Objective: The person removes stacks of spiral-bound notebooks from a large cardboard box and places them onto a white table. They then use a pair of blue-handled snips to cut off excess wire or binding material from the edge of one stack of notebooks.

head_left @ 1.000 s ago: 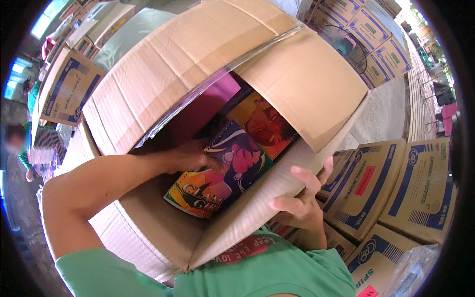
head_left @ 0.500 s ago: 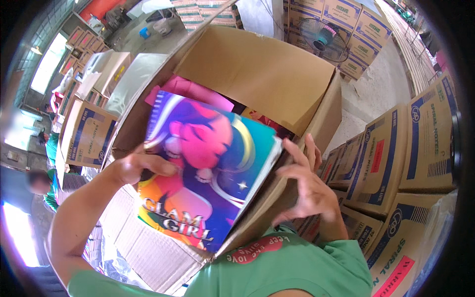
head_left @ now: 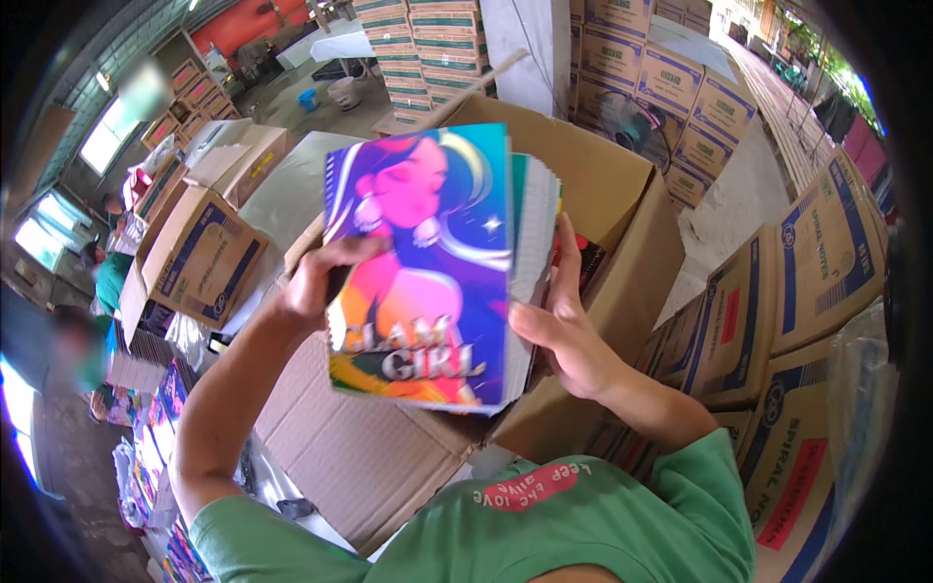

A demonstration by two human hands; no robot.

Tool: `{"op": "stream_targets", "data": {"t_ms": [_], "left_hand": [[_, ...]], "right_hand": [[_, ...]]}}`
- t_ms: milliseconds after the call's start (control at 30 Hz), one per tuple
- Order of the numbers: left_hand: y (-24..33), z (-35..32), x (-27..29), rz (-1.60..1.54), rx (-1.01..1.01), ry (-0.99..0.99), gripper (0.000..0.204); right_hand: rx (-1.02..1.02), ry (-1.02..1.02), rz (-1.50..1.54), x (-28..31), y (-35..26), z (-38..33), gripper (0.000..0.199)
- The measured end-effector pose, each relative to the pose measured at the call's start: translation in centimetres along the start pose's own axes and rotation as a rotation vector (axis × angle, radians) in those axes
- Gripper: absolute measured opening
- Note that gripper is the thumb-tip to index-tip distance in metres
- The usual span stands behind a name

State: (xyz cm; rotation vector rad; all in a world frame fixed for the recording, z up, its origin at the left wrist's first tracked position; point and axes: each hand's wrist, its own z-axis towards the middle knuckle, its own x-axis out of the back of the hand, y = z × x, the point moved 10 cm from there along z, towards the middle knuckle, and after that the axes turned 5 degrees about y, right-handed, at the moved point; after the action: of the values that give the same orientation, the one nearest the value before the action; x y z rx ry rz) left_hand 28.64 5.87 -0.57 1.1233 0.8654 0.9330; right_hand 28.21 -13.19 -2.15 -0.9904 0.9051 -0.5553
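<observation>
A stack of spiral notebooks point(head_left: 418, 282) with a purple, blue and pink illustrated cover is held up over an open cardboard box point(head_left: 593, 165). My left hand point(head_left: 326, 282) grips its left side, thumb on the front cover and the other fingers behind. At the right edge my right hand point(head_left: 569, 335) clasps the stack, its thumb near the page edges and its fingers stretching up along the side. The front notebook stands a little apart from those behind it, whose page edges show at the right. Most of the box's contents are hidden behind the stack.
Closed cartons point(head_left: 724, 321) are piled close on my right. An opened carton point(head_left: 209, 257) stands at the left, with stacks of notebooks point(head_left: 136, 369) and co-workers beyond. A fan point(head_left: 632, 121) and more stacked cartons point(head_left: 671, 78) are at the back.
The notebooks have been raised and turned more upright above the box. My right hand has gone from loosely touching the corner to clasping the right side; the stack has fanned apart slightly.
</observation>
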Motion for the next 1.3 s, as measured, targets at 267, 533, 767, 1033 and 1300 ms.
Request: {"op": "stream_targets", "data": {"t_ms": [267,533,767,1033,1300], "left_hand": [[4.4,-0.1,-7.6,-0.032,0.360,0.262,0.035],[17.0,-15.2,-9.7,0.458,-0.284,0.090,0.030],[13.3,-43.4,-4.1,0.105,0.008,0.697,0.030],[4.6,-60.5,-6.5,-0.326,0.309,1.409,0.039],[-10.8,-75.0,-9.3,-0.525,0.529,1.544,0.031]], "right_hand": [[-0.220,0.239,0.265,-0.3,0.6,-3.4,0.053],[0.106,0.227,0.275,-13.3,-4.0,-11.3,0.039],[-0.303,-0.162,0.291,-33.7,7.4,-23.4,0.033],[-1.059,-0.630,0.057,-40.3,19.1,-27.1,0.048],[-1.433,-0.572,0.042,-40.0,37.9,-41.5,0.030]]}}
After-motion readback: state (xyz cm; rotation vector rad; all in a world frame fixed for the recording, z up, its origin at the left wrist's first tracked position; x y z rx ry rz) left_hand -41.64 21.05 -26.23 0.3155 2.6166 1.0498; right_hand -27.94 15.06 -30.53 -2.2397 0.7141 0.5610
